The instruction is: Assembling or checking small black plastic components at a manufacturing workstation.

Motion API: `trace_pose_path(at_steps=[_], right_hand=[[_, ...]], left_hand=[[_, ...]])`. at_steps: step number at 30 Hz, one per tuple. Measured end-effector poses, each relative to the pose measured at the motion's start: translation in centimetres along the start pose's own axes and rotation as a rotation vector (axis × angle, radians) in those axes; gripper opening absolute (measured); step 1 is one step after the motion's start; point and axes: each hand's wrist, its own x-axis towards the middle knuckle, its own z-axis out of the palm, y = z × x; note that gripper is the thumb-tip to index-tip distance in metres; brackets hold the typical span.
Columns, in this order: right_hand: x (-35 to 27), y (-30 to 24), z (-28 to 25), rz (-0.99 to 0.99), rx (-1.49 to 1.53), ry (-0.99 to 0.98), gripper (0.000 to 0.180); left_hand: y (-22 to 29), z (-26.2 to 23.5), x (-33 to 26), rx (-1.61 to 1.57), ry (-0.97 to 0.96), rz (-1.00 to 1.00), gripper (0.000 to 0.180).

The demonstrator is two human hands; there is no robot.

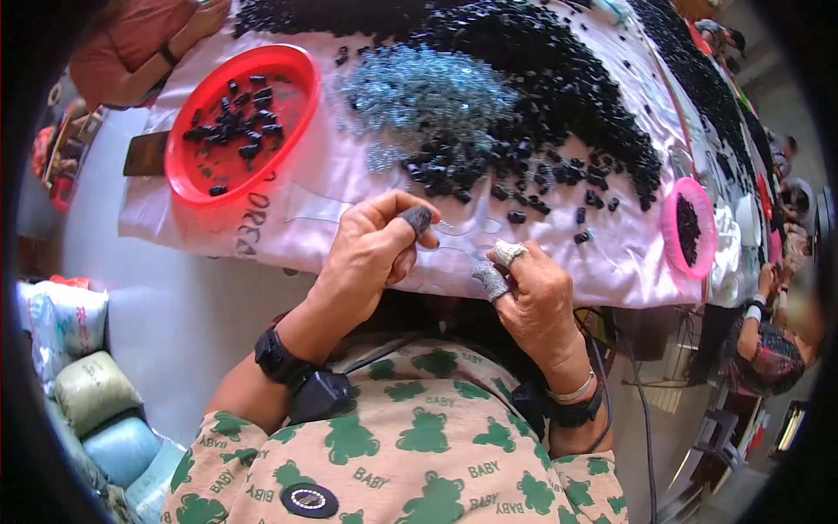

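Fingers of the left hand (371, 249) pinch shut on a small black piece (418, 217) at the near edge of the counter (332, 188). Right hand (532, 301), just to the right, is loosely curled; whether its grip holds anything I cannot tell. Farther off lie silver wire bits (428, 92) and a black heap (541, 79); a red tray (240, 118) sits far left.

One head-worn fisheye camera looked steeply down from above the person's chest, facing forward across the pink cloth-covered surface (611, 253). It sat close: the left hand (371, 249) and right hand (537, 301) filled the centre, forearms entering from 6 o'clock. The round red plastic tray (188, 170) lay at 10 o'clock. Straight edges bent toward the dark rim. No second view was given.
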Motion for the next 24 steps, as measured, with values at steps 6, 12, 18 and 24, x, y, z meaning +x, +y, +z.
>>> trace_pose_path(at_steps=[6,12,18,24], right_hand=[[0.3,2.8,-7.3,0.375,-0.144,0.154,0.011],[-1.0,5.4,-9.4,0.529,-0.040,0.177,0.018],[-0.5,6.3,-5.9,0.405,-0.136,0.093,0.025],[0.4,3.7,-3.6,0.277,0.121,0.175,0.028]], left_hand=[[-0.9,0.5,0.3,-0.003,-0.049,-0.041,0.016],[-0.8,1.7,-0.1,0.004,-0.116,-0.097,0.015],[-1.2,2.3,-0.2,0.001,-0.162,-0.129,0.016],[-1.5,2.0,-0.4,-0.001,-0.230,-0.130,0.017]])
